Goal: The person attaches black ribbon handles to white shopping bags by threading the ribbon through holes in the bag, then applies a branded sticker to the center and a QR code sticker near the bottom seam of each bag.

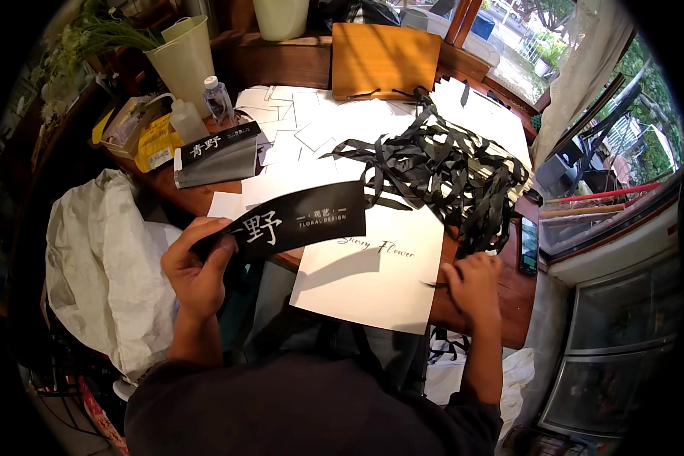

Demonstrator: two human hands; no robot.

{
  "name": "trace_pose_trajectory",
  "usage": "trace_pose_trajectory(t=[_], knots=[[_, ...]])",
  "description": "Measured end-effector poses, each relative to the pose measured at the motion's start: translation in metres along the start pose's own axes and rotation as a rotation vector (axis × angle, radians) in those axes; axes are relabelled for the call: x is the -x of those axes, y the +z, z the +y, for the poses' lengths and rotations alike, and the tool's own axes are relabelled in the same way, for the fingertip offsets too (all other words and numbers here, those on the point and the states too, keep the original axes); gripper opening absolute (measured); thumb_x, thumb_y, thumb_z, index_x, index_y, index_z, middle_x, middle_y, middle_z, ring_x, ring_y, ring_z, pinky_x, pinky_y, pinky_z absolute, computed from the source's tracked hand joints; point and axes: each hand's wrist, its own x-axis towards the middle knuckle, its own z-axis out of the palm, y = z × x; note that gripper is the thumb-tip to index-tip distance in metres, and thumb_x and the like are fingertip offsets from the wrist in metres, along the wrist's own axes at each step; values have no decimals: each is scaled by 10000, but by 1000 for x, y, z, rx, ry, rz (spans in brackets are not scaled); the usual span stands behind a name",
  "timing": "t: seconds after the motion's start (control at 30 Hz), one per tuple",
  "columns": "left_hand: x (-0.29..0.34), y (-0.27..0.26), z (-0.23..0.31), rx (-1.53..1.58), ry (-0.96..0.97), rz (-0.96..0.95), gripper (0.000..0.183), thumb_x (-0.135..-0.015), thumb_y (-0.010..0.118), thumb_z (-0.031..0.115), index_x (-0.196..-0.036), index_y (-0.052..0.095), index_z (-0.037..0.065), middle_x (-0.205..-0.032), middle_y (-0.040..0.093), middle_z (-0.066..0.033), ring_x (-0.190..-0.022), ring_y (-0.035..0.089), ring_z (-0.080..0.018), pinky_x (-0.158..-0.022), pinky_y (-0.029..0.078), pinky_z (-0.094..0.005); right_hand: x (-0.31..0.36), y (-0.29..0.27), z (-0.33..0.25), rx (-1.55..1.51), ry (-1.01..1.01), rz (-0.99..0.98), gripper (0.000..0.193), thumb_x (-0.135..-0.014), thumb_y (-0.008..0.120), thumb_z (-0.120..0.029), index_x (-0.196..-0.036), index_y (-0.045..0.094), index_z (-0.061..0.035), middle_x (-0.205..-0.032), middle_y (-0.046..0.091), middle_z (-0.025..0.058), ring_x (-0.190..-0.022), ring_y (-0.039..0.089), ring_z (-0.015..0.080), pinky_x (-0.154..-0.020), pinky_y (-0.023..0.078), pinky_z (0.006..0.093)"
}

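Note:
My left hand (pixel 197 266) pinches one end of a black card strip (pixel 311 220) with white printing. The strip is raised above the table and curves toward the right. Beneath it lies a flat white paper bag (pixel 361 296) with dark script, its near edge over the table's front; the strip's shadow falls across it. At the bag's right edge my right hand (pixel 475 285) is closed, and the tip of what looks like a thin black ribbon (pixel 433 284) sticks out left of its fingers. Just beyond that hand is a tangled heap of black ribbon handles (pixel 471 178).
A stack of black strips (pixel 216 159) lies at the left, near a squeeze bottle (pixel 186 121) and a clear bottle (pixel 218 100). White cards (pixel 296 137) cover the far middle. A phone (pixel 528 245) rests at the right edge; a white sack (pixel 110 273) stands left.

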Motion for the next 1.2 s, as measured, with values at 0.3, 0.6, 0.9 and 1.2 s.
trace_pose_trajectory(t=[0.3,0.6,0.9,1.2], knots=[[-7,73,-52,247,-281,-323,172,-946,737,-8,-1112,727,-49,-1142,653,-95,-1037,616,-161,-916,507,-284,-36,-24,-58,-1473,285,56,258,-947,776,-124,-1136,714,40,-1057,712,81,-957,683,149,-866,532,312],[-9,115,-90,85,-390,-478,288,-938,755,24,-1219,730,-38,-1027,684,-55,-988,627,-138,-901,505,-283,-37,17,-40,-1883,399,50,321,-1099,541,-194,-1168,690,82,-1115,731,120,-985,707,167,-867,568,317],[-10,119,-108,170,-707,-322,233,-915,766,-49,-1146,736,-55,-998,757,-76,-864,689,-96,-784,551,-242,-42,35,-51,-1512,526,210,249,-945,745,38,-1179,674,83,-1014,753,87,-850,715,113,-721,567,230],[3,108,-129,-95,-854,-332,113,-920,803,29,-994,752,-39,-878,756,-60,-768,681,-89,-695,540,-217,-30,54,-50,-1295,744,137,269,-906,817,-24,-1103,686,103,-900,732,50,-727,647,54,-640,517,186]])
